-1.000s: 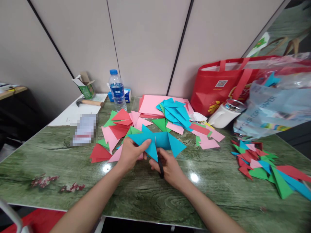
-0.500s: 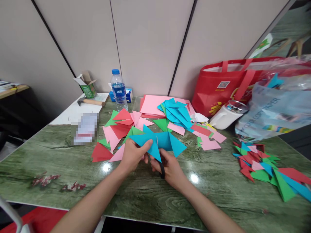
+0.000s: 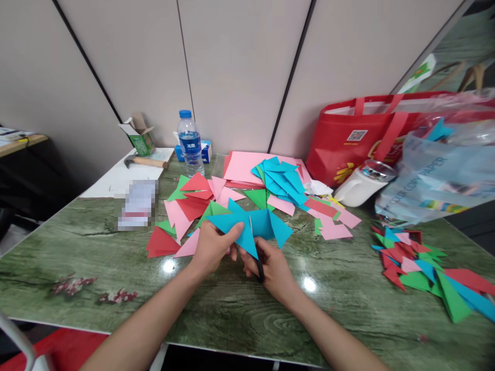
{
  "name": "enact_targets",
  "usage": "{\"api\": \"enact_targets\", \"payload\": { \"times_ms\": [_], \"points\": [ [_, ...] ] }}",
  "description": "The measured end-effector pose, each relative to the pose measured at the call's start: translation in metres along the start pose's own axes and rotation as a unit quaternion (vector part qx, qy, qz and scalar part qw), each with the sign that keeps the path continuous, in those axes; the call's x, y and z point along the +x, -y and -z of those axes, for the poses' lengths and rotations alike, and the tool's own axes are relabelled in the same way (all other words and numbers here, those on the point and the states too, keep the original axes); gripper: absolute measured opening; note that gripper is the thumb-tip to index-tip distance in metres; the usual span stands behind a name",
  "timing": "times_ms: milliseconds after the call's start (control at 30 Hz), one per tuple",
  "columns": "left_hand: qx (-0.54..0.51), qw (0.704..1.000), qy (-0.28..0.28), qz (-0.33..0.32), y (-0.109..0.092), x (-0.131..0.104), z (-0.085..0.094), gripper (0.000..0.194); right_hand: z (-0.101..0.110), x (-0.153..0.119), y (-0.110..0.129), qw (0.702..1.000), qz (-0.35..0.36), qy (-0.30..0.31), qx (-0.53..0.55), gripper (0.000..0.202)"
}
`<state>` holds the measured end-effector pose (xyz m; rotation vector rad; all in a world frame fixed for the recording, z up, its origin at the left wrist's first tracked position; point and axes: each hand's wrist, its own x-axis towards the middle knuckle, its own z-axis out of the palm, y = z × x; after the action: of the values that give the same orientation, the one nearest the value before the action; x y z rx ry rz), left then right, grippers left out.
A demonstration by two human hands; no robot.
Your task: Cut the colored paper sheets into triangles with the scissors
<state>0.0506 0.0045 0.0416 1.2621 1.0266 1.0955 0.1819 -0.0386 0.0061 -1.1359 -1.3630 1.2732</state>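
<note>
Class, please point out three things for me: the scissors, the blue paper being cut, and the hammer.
Scissors (image 3: 260, 271): head view, on the black handle.
Blue paper (image 3: 262, 223): head view, just right of the blade.
Hammer (image 3: 147, 162): head view, on the wooden handle.

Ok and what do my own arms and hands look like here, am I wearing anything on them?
Your left arm and right arm are bare as far as they show, with no sleeves in view. Your left hand and right hand have no gloves, and no watch or bracelet shows. I see no ring either, though some fingers are hidden.
</note>
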Motion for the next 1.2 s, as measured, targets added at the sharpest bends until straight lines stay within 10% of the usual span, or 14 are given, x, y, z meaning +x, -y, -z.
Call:
{"api": "enact_targets", "payload": {
  "times_ms": [1200],
  "points": [
    [-0.079, 0.995, 0.007, 0.055, -0.0031, 0.0040, 0.0016, 0.034, 0.0038, 0.0015, 0.0061, 0.999, -0.030, -0.039, 0.017, 0.018]
  ]
}}
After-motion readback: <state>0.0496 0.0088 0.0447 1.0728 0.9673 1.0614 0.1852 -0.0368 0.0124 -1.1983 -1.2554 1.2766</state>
